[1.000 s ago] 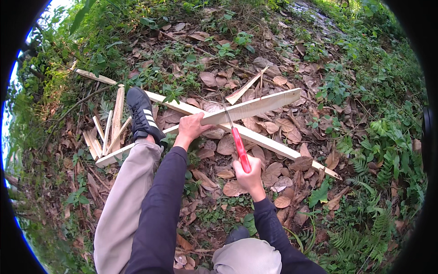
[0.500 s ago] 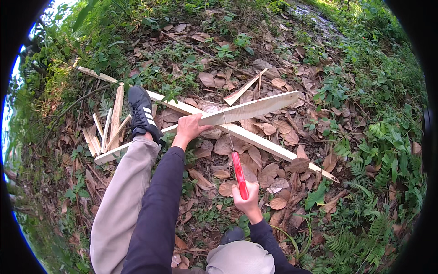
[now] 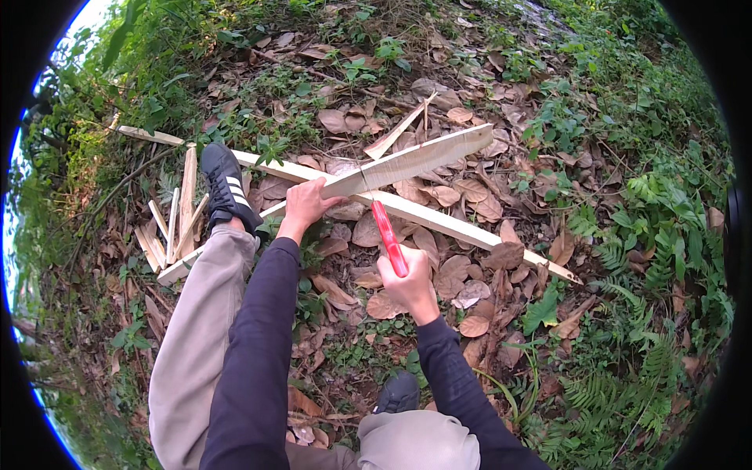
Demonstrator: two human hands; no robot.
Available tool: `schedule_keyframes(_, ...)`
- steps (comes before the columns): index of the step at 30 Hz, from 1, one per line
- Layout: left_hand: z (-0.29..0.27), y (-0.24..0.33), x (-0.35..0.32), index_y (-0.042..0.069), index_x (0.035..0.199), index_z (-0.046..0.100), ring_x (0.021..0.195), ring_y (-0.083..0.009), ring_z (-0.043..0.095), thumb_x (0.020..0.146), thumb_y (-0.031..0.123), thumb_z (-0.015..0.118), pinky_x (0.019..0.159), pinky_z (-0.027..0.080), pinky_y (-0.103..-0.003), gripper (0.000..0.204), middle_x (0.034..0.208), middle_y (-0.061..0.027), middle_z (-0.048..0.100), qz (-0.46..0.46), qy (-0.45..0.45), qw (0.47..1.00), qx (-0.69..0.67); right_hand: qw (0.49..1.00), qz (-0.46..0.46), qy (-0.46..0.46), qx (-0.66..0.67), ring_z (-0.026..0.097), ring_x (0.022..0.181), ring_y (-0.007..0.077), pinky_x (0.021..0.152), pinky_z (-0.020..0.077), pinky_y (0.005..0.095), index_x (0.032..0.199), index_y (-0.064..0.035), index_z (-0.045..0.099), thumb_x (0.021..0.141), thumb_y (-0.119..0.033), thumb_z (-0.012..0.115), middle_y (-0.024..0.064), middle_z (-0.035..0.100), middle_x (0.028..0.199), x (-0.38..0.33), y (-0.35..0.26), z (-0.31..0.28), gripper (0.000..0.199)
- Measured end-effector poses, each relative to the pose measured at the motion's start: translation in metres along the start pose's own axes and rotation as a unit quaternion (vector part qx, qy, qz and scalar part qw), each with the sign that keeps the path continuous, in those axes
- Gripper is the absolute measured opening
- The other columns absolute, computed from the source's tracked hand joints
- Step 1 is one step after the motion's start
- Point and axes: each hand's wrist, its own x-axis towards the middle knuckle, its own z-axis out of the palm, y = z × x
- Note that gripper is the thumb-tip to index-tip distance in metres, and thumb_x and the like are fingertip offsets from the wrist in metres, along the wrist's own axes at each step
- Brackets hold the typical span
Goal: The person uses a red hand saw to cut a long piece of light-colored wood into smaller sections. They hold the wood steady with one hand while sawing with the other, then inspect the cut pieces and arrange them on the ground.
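Now, think of the picture as a clock face. The left hand is near ten o'clock and is wrapped around the board, with its thumb by the near edge. The right hand is near five o'clock, closed tight on the red handle of the saw. The thin blade points toward eleven o'clock and goes across the board, just beside the left hand. I cannot tell how deep the cut is.

The board runs from eight o'clock up toward two o'clock, over a long stick that slants down toward four o'clock. A black shoe is over the wood near ten o'clock, and seems to help hold it. Small sticks lie at nine o'clock, and a split piece lies near twelve, on dry leaves.

To saw well, I think the left hand should press the board down hard, so it can't wobble on the stick below. Its fingers are close to the teeth, so a bit more room would be safer. Long, easy pulls in one straight line should work best, with no twisting.
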Motion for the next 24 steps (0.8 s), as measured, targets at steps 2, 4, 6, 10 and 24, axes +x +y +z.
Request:
schedule_keyframes(2, 0.002, 0.003, -0.005, 0.007, 0.091, 0.069, 0.079, -0.0337, 0.071, 0.075, 0.069, 0.073, 0.068, 0.055, -0.044, 0.065, 0.079, -0.0141, 0.072, -0.007, -0.023, 1.000, 0.002, 1.000, 0.010, -0.014, -0.010, 0.045, 0.041, 0.0142, 0.044, 0.0342, 0.0351, 0.062, 0.0005, 0.050, 0.082, -0.009, 0.066, 0.0086, 0.048, 0.048, -0.018, 0.010, -0.005, 0.027)
schedule_keyframes(4, -0.001, -0.006, -0.012, 0.008, 0.091, 0.069, 0.078, -0.0339, 0.072, 0.074, 0.071, 0.073, 0.067, 0.056, -0.044, 0.065, 0.078, -0.0137, 0.072, -0.020, -0.049, 0.998, 0.021, 0.999, 0.040, -0.017, 0.003, 0.047, 0.041, 0.0126, 0.044, 0.0349, 0.0339, 0.060, -0.0015, 0.050, 0.081, -0.007, 0.065, 0.0067, 0.048, 0.047, -0.025, -0.016, -0.002, 0.026)
schedule_keyframes(6, -0.002, 0.000, -0.004, 0.008, 0.096, 0.071, 0.077, -0.0340, 0.072, 0.074, 0.073, 0.072, 0.068, 0.056, -0.044, 0.069, 0.077, -0.0155, 0.072, -0.002, -0.038, 0.999, 0.011, 0.998, 0.047, -0.028, 0.023, 0.048, 0.041, 0.0118, 0.043, 0.0360, 0.0329, 0.059, -0.0025, 0.051, 0.081, -0.007, 0.065, 0.0057, 0.048, 0.047, -0.056, -0.028, -0.004, 0.025)
schedule_keyframes(10, 0.005, -0.008, -0.019, 0.008, 0.094, 0.070, 0.077, -0.0341, 0.072, 0.074, 0.070, 0.075, 0.067, 0.055, -0.044, 0.065, 0.078, -0.0147, 0.072, -0.034, -0.026, 0.999, -0.006, 0.999, 0.038, -0.023, 0.001, 0.051, 0.041, 0.0141, 0.044, 0.0395, 0.0323, 0.062, -0.0024, 0.055, 0.081, -0.006, 0.065, 0.0062, 0.051, 0.048, -0.048, -0.019, -0.005, 0.023)
schedule_keyframes(24, 0.003, 0.000, -0.009, 0.005, 0.093, 0.069, 0.076, -0.0350, 0.072, 0.076, 0.072, 0.072, 0.068, 0.056, -0.044, 0.069, 0.078, -0.0172, 0.072, -0.008, -0.023, 1.000, -0.007, 0.999, 0.033, 0.027, -0.019, 0.045, 0.039, 0.0145, 0.043, 0.0342, 0.0338, 0.061, -0.0037, 0.051, 0.082, -0.008, 0.066, 0.0057, 0.045, 0.047, -0.052, -0.012, -0.041, 0.025)
